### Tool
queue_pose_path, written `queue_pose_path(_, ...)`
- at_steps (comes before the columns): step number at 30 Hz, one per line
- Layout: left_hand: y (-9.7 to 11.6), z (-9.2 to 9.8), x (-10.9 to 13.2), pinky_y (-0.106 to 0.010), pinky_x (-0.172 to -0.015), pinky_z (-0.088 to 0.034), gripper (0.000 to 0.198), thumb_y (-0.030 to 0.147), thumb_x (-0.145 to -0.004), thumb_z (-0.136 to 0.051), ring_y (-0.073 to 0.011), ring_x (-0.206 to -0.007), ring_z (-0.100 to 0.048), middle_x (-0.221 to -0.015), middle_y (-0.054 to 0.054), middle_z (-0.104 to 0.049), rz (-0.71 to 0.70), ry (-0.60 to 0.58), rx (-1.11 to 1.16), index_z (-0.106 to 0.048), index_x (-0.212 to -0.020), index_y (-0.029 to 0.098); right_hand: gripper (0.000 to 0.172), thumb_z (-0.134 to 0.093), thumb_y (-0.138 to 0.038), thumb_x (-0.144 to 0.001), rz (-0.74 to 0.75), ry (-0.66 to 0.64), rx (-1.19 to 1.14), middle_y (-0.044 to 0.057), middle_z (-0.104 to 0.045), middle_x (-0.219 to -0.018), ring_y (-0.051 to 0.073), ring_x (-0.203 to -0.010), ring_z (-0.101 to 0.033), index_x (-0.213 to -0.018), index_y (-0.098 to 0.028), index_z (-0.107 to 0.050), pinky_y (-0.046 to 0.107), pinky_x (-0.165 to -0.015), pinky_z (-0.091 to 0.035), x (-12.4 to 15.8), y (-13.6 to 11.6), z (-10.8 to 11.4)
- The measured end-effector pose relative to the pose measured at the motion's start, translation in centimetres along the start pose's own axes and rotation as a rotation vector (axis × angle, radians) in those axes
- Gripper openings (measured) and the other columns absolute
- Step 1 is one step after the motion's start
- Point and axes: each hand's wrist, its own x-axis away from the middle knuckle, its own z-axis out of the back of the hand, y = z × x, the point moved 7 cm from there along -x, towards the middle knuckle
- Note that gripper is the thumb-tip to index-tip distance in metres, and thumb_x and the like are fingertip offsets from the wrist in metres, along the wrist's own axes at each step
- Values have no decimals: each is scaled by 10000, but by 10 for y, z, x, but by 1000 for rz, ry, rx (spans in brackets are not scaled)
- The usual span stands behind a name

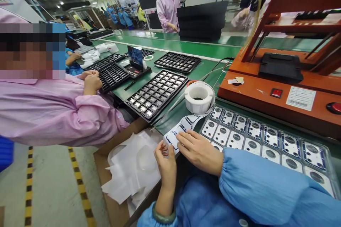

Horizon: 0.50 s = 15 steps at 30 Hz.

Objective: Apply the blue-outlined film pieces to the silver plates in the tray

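A white strip (182,125) with blue-edged labels runs from a white roll (199,96) to the near table edge. The end of this strip is pinched between the thumb and fingers of my left hand (165,163). My right hand (200,151) lies palm down over the strip, just right of my left hand, its fingers stretched out and touching the labels. To the right, partly under my right sleeve, sits a clear tray (327,156) of white and blue parts with round grey centres.
A black tray (157,94) of small parts lies beyond the strip. An orange machine (266,88) stands at the right. Below the table edge is a cardboard box (113,198) of waste paper. A person in pink (61,110) works at the left.
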Motion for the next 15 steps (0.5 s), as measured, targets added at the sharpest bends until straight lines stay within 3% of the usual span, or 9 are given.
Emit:
queue_pose_path(3,1,-11,1,-393,-821,-457,512,504,-726,-668,-228,-937,-564,-1008,-88,-552,22,14,24,-543,-1100,177,213,-434,-140,-935,-114,11,-8,183,-596,-1198,297,-1159,-518,-1027,-65,-611,437,-992,-415,1,8,-15)
queue_pose_path(6,-2,-19,2,-393,-810,-484,503,471,-744,-665,-215,-902,-596,-979,-88,-587,63,-8,84,-516,-1119,169,181,-481,-197,-933,-174,-2,-92,161,-634,-1134,284,-1104,-564,-1002,-97,-614,437,-962,-452,5,12,-23)
queue_pose_path(11,-2,-18,2,-361,-834,-508,458,453,-773,-646,-196,-893,-646,-946,-85,-651,108,-13,193,-524,-1102,159,174,-461,-166,-937,-134,4,-153,129,-662,-1063,248,-1042,-599,-965,-106,-623,401,-943,-477,6,9,-27)
queue_pose_path(15,-1,-8,-5,-335,-814,-521,420,428,-754,-676,-198,-886,-664,-956,-86,-680,125,30,215,-575,-1056,155,202,-435,-126,-940,-80,33,-189,135,-636,-1158,239,-1115,-565,-1036,-93,-609,405,-1009,-437,7,6,-29)
